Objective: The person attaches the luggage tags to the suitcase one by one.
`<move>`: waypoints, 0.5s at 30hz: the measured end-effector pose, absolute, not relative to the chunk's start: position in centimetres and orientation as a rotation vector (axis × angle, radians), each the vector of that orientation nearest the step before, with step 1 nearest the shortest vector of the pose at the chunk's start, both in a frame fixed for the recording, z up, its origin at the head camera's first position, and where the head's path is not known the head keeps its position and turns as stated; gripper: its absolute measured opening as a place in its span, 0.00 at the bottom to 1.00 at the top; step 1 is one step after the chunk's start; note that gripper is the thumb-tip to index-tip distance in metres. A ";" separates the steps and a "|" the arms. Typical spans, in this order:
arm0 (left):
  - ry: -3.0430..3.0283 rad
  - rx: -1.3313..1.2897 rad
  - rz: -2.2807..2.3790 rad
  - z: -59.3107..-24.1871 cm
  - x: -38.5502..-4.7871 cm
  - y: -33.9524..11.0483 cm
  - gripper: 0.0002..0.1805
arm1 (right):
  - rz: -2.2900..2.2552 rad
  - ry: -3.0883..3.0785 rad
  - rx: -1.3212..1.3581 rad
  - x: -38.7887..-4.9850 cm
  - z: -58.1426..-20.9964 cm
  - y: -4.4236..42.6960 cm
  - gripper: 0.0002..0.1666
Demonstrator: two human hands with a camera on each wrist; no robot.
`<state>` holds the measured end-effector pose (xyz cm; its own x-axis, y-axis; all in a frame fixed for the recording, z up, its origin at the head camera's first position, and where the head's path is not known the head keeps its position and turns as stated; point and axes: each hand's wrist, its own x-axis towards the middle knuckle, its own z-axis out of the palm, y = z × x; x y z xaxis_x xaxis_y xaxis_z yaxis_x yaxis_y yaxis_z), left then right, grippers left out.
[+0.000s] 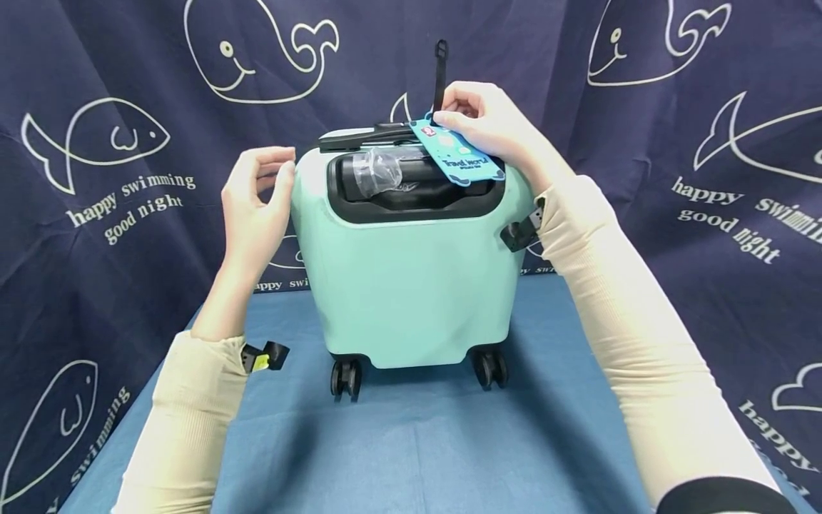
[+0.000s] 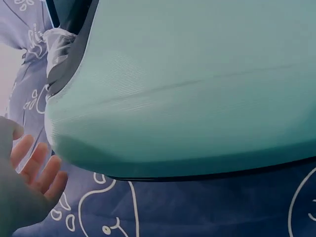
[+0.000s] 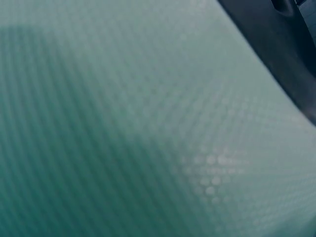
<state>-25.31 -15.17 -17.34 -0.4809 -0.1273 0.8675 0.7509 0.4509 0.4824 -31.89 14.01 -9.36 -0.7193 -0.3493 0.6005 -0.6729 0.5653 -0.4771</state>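
A mint-green suitcase (image 1: 411,285) stands upright on its black wheels, its top facing me. At its top right, my right hand (image 1: 491,121) pinches the black strap of a blue luggage tag (image 1: 452,152); the strap's looped end sticks up above the fingers. The printed tag slants over the recessed black carry handle (image 1: 417,189). Beside the upper left corner is my left hand (image 1: 260,193), fingers loosely bent and holding nothing. In the left wrist view, that hand (image 2: 29,182) is by the suitcase corner. The right wrist view has only the suitcase shell (image 3: 148,123) and black trim.
Clear plastic wrap (image 1: 377,173) covers part of the carry handle. A black bar (image 1: 366,138) lies along the suitcase top. Blue cloth (image 1: 411,442) covers the surface below, and a navy curtain (image 1: 411,43) with whale and fish drawings hangs behind and at both sides.
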 end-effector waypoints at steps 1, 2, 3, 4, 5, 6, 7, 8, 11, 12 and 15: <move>-1.777 -0.534 -1.159 -17.0 -25.4 -15.0 0.11 | 0.989 -2.358 0.823 -31.9 -9.4 14.0 0.08; -1.792 -0.533 -1.145 -16.6 -25.6 -14.9 0.11 | 0.993 -2.357 0.822 -32.0 -9.4 14.0 0.08; -1.810 -0.531 -1.125 -16.2 -25.7 -14.8 0.11 | 0.998 -2.356 0.824 -32.0 -9.4 14.0 0.08; -1.831 -0.529 -1.106 -15.9 -25.9 -14.7 0.11 | 1.002 -2.356 0.826 -32.0 -9.4 14.0 0.08; -1.853 -0.531 -1.084 -15.5 -26.0 -14.5 0.12 | 1.005 -2.357 0.828 -32.1 -9.4 14.0 0.08; -1.878 -0.535 -1.062 -15.1 -26.2 -14.4 0.12 | 1.012 -2.359 0.830 -32.0 -9.4 14.1 0.08; -1.905 -0.539 -1.047 -14.7 -26.3 -14.2 0.13 | 1.013 -2.361 0.831 -32.1 -9.4 14.1 0.07; -1.931 -0.544 -1.034 -14.3 -26.4 -14.0 0.14 | 1.014 -2.363 0.830 -32.1 -9.4 14.1 0.07; -2.009 -0.558 -1.007 -13.2 -26.7 -13.4 0.17 | 1.019 -2.369 0.827 -32.1 -9.3 14.2 0.07; -2.030 -0.563 -1.006 -12.9 -26.8 -13.2 0.18 | 1.023 -2.370 0.828 -32.0 -9.3 14.2 0.07; -2.082 -0.576 -0.999 -12.1 -27.2 -12.7 0.18 | 1.027 -2.372 0.828 -32.1 -9.4 14.1 0.07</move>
